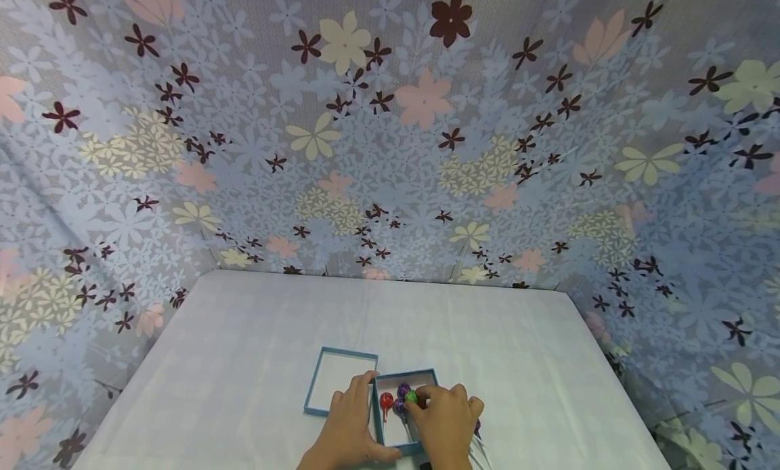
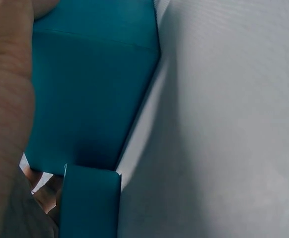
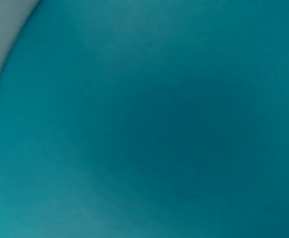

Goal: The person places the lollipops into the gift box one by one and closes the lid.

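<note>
A blue-green open box with a white inside stands near the front of the table. My left hand grips it, thumb along the front wall and fingers along the left side. In the left wrist view the box's outer wall shows beside that hand. Inside the box lie a red lollipop and purple lollipops. With thumb and index finger, my right hand pinches a green lollipop over the box's right part; its stick is hidden. Blurred blue-green box wall fills the right wrist view.
Left of the box lies a shallow blue-rimmed lid, white inside up. More lollipops, with white sticks, lie on the table right of my right hand, partly hidden by it. A white cloth covers the table; flowered curtains surround it.
</note>
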The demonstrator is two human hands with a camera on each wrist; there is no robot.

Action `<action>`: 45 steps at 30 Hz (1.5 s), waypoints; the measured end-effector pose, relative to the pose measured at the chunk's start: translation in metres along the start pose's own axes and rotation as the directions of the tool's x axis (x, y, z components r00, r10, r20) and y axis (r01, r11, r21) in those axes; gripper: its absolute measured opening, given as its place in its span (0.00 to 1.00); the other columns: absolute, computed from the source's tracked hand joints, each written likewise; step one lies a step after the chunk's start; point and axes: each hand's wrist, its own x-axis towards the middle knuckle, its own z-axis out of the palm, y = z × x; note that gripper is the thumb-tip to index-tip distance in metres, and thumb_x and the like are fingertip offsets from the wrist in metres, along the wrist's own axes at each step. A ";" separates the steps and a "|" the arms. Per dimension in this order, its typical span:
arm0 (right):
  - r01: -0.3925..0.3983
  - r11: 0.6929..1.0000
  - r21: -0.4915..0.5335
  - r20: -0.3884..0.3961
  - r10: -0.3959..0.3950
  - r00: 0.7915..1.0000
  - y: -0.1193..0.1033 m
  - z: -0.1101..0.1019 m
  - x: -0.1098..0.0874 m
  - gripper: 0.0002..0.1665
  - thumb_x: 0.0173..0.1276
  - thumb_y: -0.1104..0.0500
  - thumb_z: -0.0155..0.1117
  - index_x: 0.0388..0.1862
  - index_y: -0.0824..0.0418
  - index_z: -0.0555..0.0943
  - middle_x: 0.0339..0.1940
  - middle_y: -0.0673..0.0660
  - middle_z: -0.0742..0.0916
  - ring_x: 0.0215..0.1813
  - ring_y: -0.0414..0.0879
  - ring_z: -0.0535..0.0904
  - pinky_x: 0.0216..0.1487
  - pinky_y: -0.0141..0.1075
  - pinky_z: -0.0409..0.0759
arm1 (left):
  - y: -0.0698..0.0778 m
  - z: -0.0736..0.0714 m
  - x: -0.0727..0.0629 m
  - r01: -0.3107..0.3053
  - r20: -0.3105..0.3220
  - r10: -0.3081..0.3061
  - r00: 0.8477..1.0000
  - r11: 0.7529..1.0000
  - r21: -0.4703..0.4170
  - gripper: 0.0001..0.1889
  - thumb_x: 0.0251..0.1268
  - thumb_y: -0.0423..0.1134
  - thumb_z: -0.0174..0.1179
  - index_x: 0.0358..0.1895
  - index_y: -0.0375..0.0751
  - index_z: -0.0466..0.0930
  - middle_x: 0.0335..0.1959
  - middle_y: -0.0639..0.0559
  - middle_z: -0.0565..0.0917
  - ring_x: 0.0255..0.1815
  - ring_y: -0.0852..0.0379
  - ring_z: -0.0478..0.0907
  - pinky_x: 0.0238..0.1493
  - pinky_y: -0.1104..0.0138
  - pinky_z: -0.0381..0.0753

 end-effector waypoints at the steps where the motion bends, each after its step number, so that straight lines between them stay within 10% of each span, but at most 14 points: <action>1: -0.001 1.000 -0.001 0.004 0.001 1.000 0.000 0.000 0.000 0.13 0.43 0.45 0.85 0.25 0.46 0.90 0.20 0.43 0.85 0.31 0.45 0.68 0.43 0.53 0.59 | 0.000 0.000 0.000 0.000 0.000 0.000 1.000 1.000 0.003 0.72 0.26 0.83 0.68 0.76 0.43 0.54 0.67 0.46 0.70 0.56 0.53 0.72 0.44 0.62 0.63; 45: 0.060 0.992 0.111 -0.105 -0.049 0.993 0.003 -0.006 0.001 0.15 0.52 0.40 0.80 0.34 0.47 0.91 0.23 0.43 0.88 0.33 0.43 0.69 0.44 0.52 0.58 | 0.001 0.002 -0.001 -0.034 -0.039 0.036 0.999 0.998 0.057 0.73 0.23 0.84 0.68 0.75 0.41 0.55 0.64 0.46 0.72 0.51 0.58 0.70 0.41 0.64 0.62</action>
